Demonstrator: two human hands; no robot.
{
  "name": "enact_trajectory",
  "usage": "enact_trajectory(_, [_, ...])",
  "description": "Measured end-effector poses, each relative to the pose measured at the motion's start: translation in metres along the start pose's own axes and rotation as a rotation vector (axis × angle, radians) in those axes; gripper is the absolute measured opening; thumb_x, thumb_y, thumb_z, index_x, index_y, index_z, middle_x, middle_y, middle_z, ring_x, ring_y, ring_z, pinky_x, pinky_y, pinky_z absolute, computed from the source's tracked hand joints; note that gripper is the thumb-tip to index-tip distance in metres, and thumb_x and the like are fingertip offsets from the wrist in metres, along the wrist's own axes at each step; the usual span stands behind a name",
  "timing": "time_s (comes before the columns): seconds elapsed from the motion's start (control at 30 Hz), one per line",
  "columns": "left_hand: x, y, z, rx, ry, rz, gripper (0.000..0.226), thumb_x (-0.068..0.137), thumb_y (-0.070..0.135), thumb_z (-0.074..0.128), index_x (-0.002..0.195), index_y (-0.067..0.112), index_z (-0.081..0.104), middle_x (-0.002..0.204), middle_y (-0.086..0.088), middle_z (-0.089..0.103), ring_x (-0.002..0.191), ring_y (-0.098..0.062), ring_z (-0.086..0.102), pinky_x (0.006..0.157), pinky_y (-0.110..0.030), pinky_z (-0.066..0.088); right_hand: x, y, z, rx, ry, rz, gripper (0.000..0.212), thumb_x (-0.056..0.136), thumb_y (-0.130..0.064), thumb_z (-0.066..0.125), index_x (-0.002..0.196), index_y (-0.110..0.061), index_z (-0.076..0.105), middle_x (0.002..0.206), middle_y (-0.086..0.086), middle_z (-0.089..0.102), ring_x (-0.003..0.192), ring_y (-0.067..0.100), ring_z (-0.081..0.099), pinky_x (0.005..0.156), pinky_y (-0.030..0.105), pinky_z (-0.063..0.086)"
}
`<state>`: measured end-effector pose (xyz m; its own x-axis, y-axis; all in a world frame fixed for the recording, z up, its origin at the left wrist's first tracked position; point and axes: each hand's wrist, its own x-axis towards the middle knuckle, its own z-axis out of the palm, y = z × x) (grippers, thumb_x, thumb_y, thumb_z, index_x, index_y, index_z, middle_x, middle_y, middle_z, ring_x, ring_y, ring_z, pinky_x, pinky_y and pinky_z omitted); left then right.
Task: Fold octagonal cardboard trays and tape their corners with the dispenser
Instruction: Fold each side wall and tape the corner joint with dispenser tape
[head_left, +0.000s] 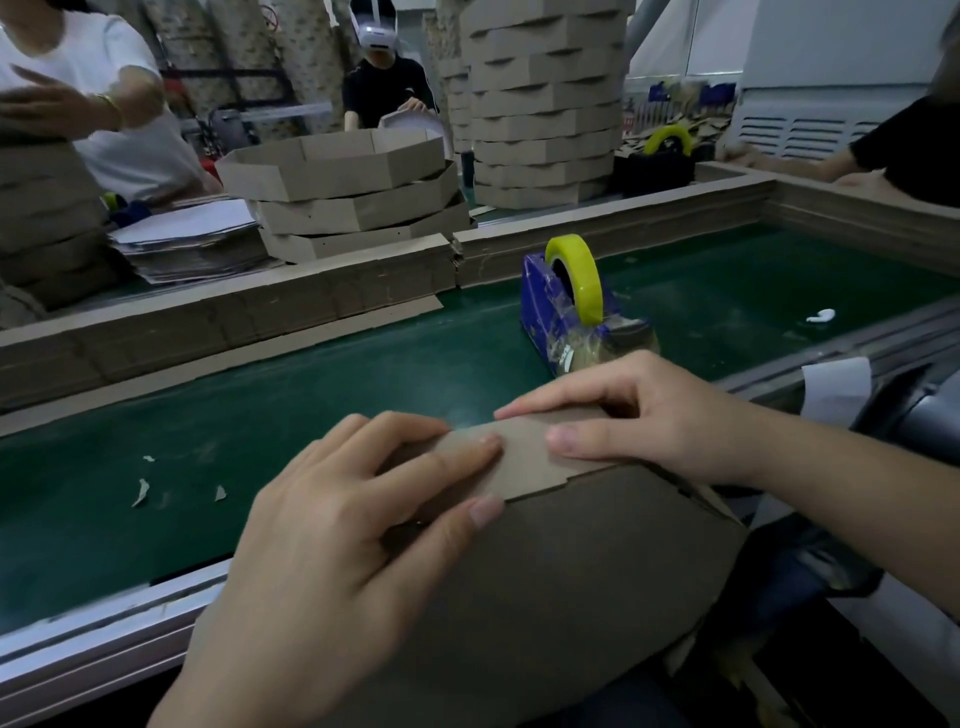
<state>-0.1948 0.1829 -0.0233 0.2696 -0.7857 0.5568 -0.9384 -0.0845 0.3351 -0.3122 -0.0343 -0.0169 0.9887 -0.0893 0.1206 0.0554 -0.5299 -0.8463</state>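
A brown cardboard tray lies tilted against the table's near edge, its underside facing me. My left hand holds its upper left corner, fingers laid over a folded flap and thumb on the base. My right hand pinches the same folded side wall from the right, thumb on the outer face, fingers curled over the top edge. The blue tape dispenser with a yellow roll stands on the green mat just beyond my right hand.
Folded trays are stacked across the table behind a low cardboard wall, with a tall stack further back. Flat blanks lie at left. Other people work around the table. Tape scraps lie on the green mat.
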Motion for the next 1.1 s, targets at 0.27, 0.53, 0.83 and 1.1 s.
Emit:
enact_trajectory(0.27, [0.0, -0.006, -0.003, 0.046, -0.043, 0.017, 0.039, 0.09, 0.048, 0.049, 0.116, 0.031, 0.071, 0.107, 0.007, 0.065, 0.089, -0.024, 0.061, 0.07, -0.043, 0.051, 0.005, 0.005, 0.004, 0.022, 0.004, 0.007, 0.033, 0.087, -0.033, 0.061, 0.118, -0.025, 0.067, 0.111, -0.009, 0.072, 0.101, 0.007, 0.068, 0.084, 0.023, 0.054])
enact_trajectory(0.53, [0.004, -0.01, -0.002, 0.171, -0.102, 0.077, 0.041, 0.093, 0.047, 0.042, 0.122, 0.033, 0.066, 0.111, -0.001, 0.065, 0.086, -0.027, 0.061, 0.066, -0.046, 0.052, 0.003, 0.018, 0.01, -0.005, 0.104, -0.052, 0.03, 0.089, -0.032, 0.055, 0.116, -0.025, 0.068, 0.107, -0.016, 0.07, 0.101, 0.0, 0.063, 0.083, 0.012, 0.044])
enact_trajectory(0.83, [0.002, -0.006, -0.001, 0.149, -0.129, 0.012, 0.043, 0.094, 0.046, 0.039, 0.126, 0.032, 0.064, 0.113, 0.004, 0.063, 0.095, -0.026, 0.06, 0.072, -0.047, 0.05, 0.029, 0.059, -0.061, -0.212, 0.897, 0.381, 0.022, 0.095, -0.031, 0.054, 0.09, -0.019, 0.072, 0.092, -0.005, 0.064, 0.086, 0.011, 0.056, 0.075, 0.03, 0.042])
enact_trajectory(1.1, [0.005, -0.006, 0.005, 0.152, -0.12, 0.042, 0.042, 0.094, 0.044, 0.039, 0.126, 0.031, 0.065, 0.113, 0.004, 0.063, 0.093, -0.027, 0.06, 0.07, -0.047, 0.05, 0.044, 0.061, -0.06, 0.284, 0.825, 0.586, 0.017, 0.08, -0.026, 0.075, 0.079, -0.009, 0.075, 0.075, 0.007, 0.052, 0.044, 0.008, 0.024, 0.036, 0.019, 0.017])
